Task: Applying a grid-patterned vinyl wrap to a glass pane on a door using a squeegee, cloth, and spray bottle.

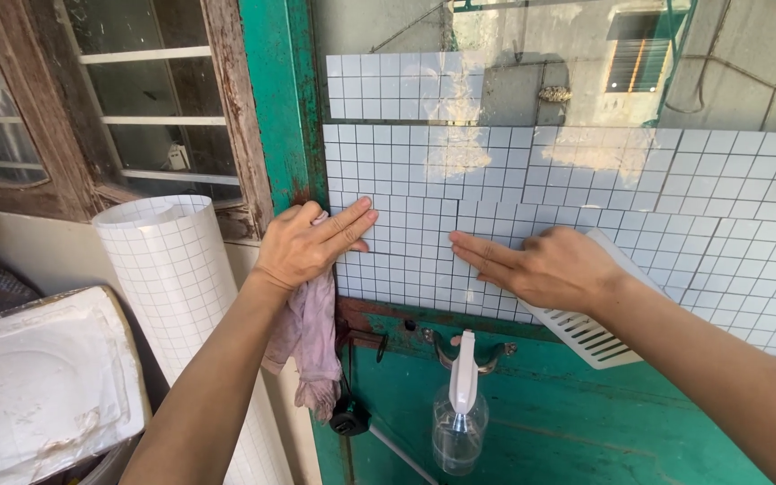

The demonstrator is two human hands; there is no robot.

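The left hand (305, 242) lay flat against the white grid-patterned film (586, 198) stuck on the glass of the green door (550, 422), its fingers spread and a pink cloth (309, 337) pinned under the palm — the cloth hung down loose below the wrist. The right hand (536, 265) pressed the same film a little to the right, fingers stretched out flat, with a white slotted plastic scraper (590, 337) held beneath the palm and jutting out below it. A clear spray bottle (460, 422) hung from the door handle under the hands; a roll of the film (177, 278) stood at the left, beside an old wooden window (226, 108).
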